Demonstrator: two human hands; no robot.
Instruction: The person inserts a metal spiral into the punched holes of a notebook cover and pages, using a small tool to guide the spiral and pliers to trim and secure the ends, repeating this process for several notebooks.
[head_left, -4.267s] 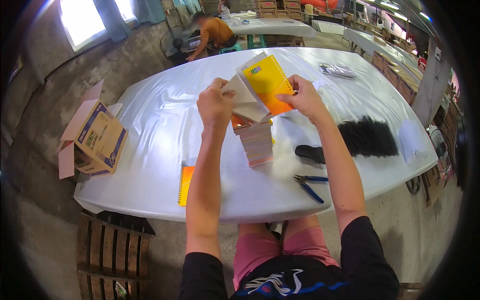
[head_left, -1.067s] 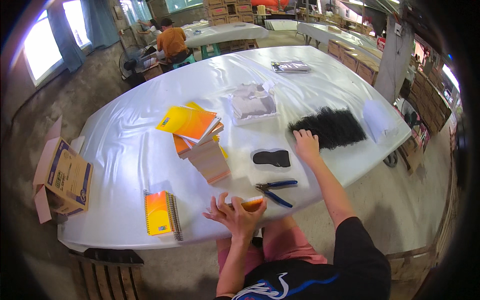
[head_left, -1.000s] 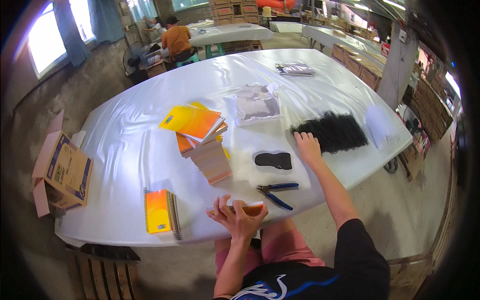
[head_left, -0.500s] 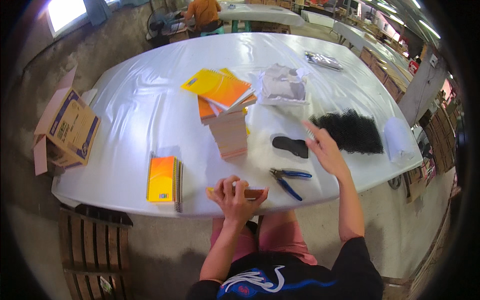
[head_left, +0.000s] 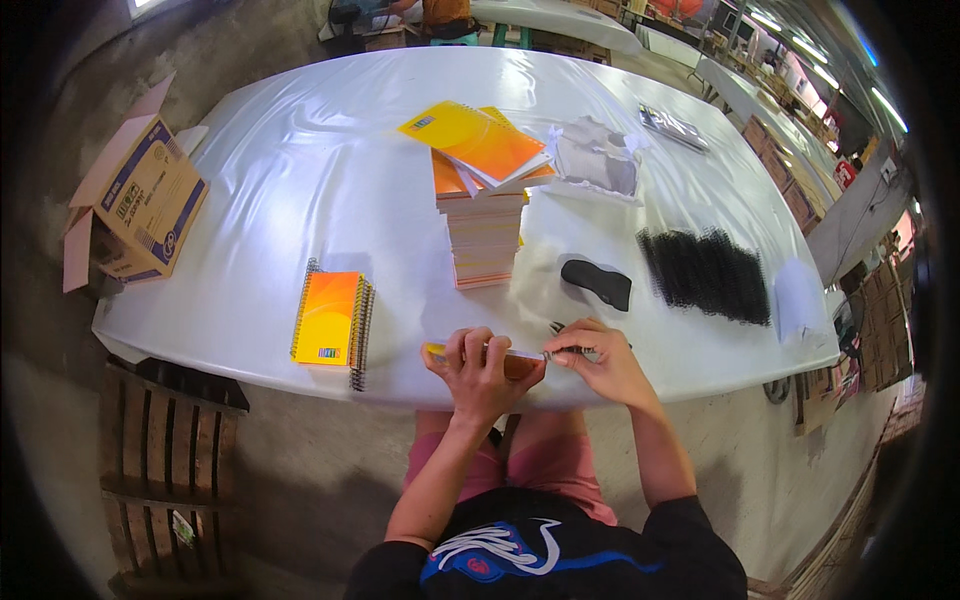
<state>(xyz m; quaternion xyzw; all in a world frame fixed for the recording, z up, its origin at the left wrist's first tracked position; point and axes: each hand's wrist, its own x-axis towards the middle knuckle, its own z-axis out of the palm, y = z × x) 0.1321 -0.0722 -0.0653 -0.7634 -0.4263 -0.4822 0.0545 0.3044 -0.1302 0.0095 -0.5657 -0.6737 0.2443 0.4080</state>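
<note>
In front of me, at the table's near edge, my left hand (head_left: 480, 372) grips a small orange and yellow notebook (head_left: 524, 367) on its edge. At the notebook's right end, the fingers of my right hand (head_left: 603, 365) pinch a thin dark binding coil (head_left: 570, 350). Cutting pliers (head_left: 556, 327) lie mostly hidden behind my right hand, with only a tip and a bit of handle showing. Beyond are a flat black pad-like piece (head_left: 597, 285) and a heap of black spiral coils (head_left: 705, 277). Left of my hands, a few coil-bound notebooks (head_left: 330, 320) form a small stack.
A tall stack of notebooks (head_left: 484, 240) rises mid-table, beside crumpled white wrapping (head_left: 596, 160). An open carton (head_left: 150, 200) stands at the left edge. A white roll (head_left: 797, 298) and a silvery packet (head_left: 674, 128) lie right. Another person (head_left: 446, 18) is at the back.
My right hand has come back from beside the coil heap to the notebook's right end, now pinching a coil. The left hand keeps its hold. The whole view has shifted slightly.
</note>
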